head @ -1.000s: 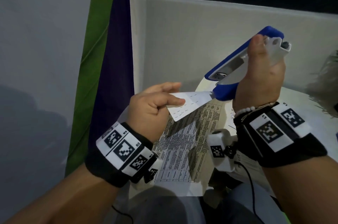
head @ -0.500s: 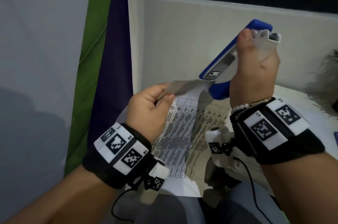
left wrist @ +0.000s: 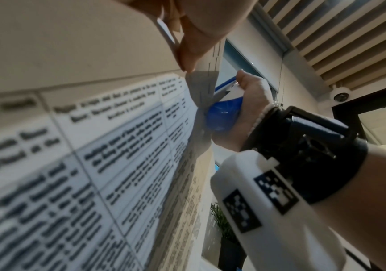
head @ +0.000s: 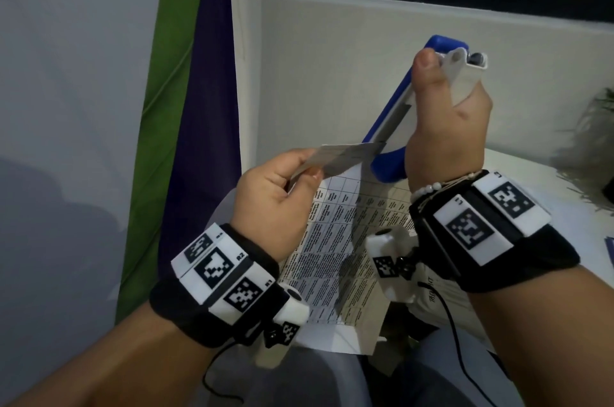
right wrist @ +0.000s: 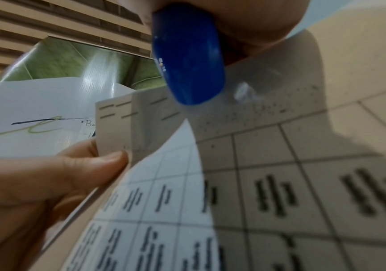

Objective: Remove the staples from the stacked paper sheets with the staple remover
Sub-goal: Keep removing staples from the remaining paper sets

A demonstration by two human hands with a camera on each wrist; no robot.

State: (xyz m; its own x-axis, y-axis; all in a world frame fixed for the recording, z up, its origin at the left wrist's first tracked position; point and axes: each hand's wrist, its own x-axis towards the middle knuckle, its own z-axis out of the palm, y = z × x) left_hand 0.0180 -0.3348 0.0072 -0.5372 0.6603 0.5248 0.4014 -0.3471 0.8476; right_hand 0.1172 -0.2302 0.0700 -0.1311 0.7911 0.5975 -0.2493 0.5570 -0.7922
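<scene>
Background: white bench (head: 531, 180).
Our left hand (head: 272, 197): fingers pinched the sheets' (head: 332, 257) corner.
Our right hand (head: 445, 134): fingers gripped the staple remover (head: 387, 170).

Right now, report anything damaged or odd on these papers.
The folded-over top strip of the printed white paper sheets is peppered with tiny puncture holes beside the tip of the blue plastic staple remover, and several staples sit in it.

Two hands (head: 275, 197) (head: 447, 140), one staple remover (head: 387, 169), one paper stack (head: 339, 233).
</scene>
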